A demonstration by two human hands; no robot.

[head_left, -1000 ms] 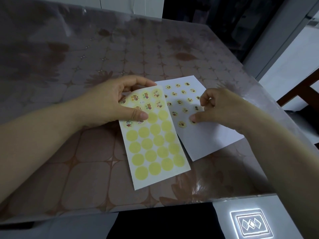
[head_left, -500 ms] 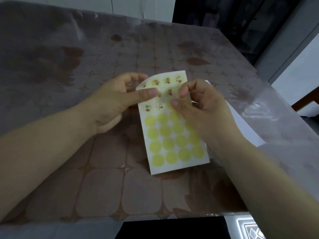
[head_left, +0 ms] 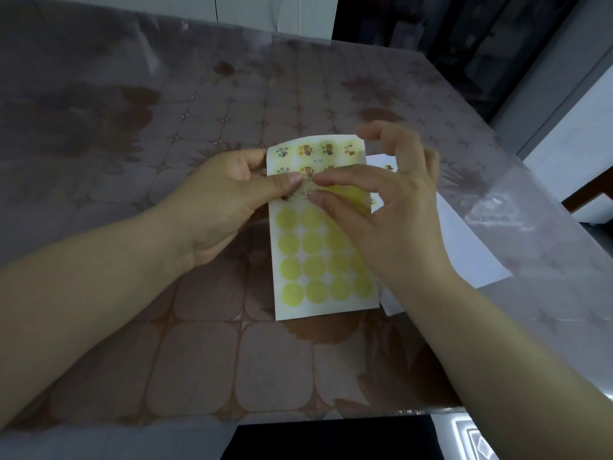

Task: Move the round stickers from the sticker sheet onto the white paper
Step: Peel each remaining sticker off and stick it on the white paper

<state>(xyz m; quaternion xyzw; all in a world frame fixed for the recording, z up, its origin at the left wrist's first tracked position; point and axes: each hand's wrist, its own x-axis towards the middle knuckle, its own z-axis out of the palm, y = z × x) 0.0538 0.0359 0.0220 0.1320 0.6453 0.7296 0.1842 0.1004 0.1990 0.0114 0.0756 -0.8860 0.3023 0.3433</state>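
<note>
Both pinching: left hand (head_left: 225,200) sticker sheet (head_left: 311,260), right hand (head_left: 391,220) round sticker (head_left: 307,191).

A home dining room, its counter (head_left: 517,180) spread with a floral-patterned cloth (head_left: 205,370) under clear plastic (head_left: 537,293), white cupboard doors (head_left: 275,11) behind.

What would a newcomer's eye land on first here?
The sticker sheet of yellow circles at centre: the left hand grips its left edge while the right hand pinches at its pictured upper rows. The white paper lies to the right, partly hidden by that hand.
</note>
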